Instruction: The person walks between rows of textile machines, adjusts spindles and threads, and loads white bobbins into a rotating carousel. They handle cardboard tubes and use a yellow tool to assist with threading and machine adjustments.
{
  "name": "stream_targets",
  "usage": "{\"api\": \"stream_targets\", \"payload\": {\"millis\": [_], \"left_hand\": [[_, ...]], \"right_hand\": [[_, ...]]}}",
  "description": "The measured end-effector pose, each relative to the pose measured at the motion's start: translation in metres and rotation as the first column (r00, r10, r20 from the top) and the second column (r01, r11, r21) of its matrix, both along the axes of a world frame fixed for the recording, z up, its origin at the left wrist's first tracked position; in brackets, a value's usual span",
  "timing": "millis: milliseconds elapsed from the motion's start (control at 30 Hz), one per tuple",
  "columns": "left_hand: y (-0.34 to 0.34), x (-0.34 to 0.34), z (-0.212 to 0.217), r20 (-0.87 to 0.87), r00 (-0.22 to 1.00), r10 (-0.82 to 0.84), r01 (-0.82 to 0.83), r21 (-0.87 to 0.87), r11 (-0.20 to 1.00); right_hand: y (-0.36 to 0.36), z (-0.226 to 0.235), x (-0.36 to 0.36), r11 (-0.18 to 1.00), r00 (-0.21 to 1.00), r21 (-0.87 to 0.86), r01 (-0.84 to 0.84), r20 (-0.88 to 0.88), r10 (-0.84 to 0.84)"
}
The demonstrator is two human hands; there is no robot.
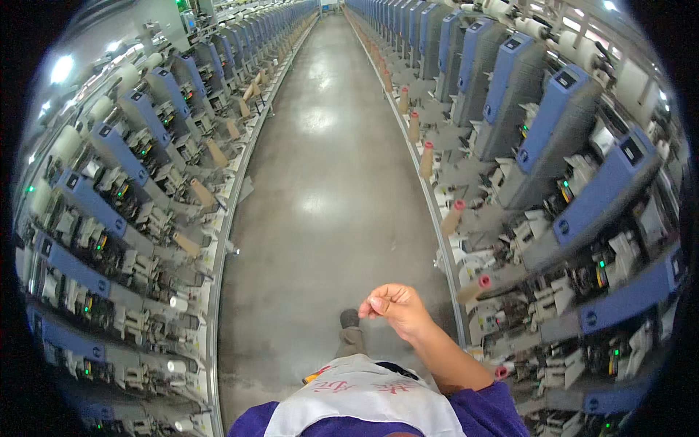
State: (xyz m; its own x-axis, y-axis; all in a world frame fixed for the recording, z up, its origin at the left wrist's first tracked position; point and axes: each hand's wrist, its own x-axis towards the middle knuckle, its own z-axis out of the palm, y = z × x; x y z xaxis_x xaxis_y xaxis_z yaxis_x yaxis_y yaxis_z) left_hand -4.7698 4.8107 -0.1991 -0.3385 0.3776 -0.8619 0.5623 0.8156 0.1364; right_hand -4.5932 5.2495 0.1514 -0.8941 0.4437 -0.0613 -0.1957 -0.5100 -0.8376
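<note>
My right hand (393, 307) is raised in front of my body, over the aisle floor (313, 218). Its fingers are curled, with the thumb bent in against them, and nothing shows between them. No machine or cone is touched by it. Of the things on the right-hand row, a tan cone with a red top (475, 289) stands nearest to it, beyond the metal rail (445, 255). My left hand is out of the picture.
Long rows of winding machines with blue housings (559, 109) line both sides. Tan cones (202, 193) stick out along the left row, and white bobbins (177, 366) sit lower down. A metal rail (218, 269) edges the left side. My shoe (349, 318) is on the floor.
</note>
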Motion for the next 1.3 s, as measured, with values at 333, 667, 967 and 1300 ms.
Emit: {"api": "stream_targets", "payload": {"millis": [333, 667, 967, 1300], "left_hand": [[0.331, -0.261, -0.014, -0.202, 0.970, -0.136, 0.168, 0.153, 0.974], [0.815, -0.469, 0.062, -0.222, 0.965, 0.138, 0.031, 0.623, 0.781], [0.840, -0.561, -0.012, 0.012, 0.998, -0.066, 0.063, 0.153, 0.986], [0.989, -0.767, -0.045, 0.001, 0.990, 0.139, -0.139, 0.065, 0.988]], "right_hand": [[0.239, -0.129, -0.128, 0.895, 0.783, 0.445, 0.027, 0.547, -0.295], [0.465, -0.222, -0.224, 0.843, 0.698, 0.314, -0.436, 0.710, 0.097], [0.719, -0.170, -0.448, 0.101, 0.392, 0.381, -0.919, 0.911, 0.130], [0.919, -0.158, -0.689, 0.500, 0.676, 0.618, -0.607, 0.732, -0.083]]}}
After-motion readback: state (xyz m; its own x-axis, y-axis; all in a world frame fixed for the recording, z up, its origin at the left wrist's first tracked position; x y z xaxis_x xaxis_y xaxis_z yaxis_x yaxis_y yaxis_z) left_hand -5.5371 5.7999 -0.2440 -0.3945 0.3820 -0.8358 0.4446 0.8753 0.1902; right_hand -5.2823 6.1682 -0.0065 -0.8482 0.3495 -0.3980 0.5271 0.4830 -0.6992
